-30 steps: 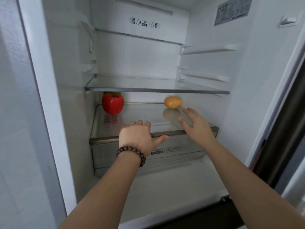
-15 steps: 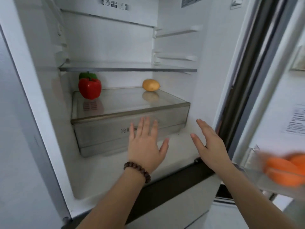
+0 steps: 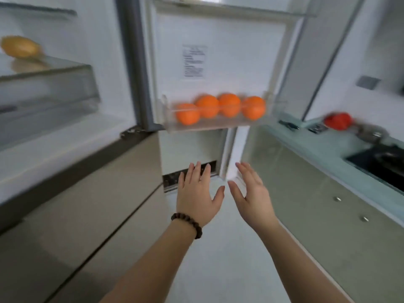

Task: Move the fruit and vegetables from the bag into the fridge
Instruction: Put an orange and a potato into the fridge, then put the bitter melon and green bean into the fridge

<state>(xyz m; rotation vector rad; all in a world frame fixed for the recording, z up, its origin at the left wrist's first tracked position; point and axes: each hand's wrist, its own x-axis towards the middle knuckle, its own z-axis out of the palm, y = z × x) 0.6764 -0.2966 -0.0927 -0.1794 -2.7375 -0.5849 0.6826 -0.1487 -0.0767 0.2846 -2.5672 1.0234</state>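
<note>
Both hands empty before the open fridge door

Left hand [image 3: 197, 194] and right hand [image 3: 253, 197] hover, fingers spread; four blurred oranges [image 3: 220, 108] fill the door bin [image 3: 166, 106]; a yellow fruit [image 3: 20, 46] lies at the shelf's cut-off left edge.

Both bare forearms reach forward, side by side. The left hand [image 3: 197, 194], with a dark brown beaded wooden bracelet [image 3: 187, 224] round its wrist, has its fingers straight and slightly spread, palm down. Just right of the bracelet hand, the right hand [image 3: 253, 196] is likewise flat-fingered, palm turned inward, holding nothing.
</note>
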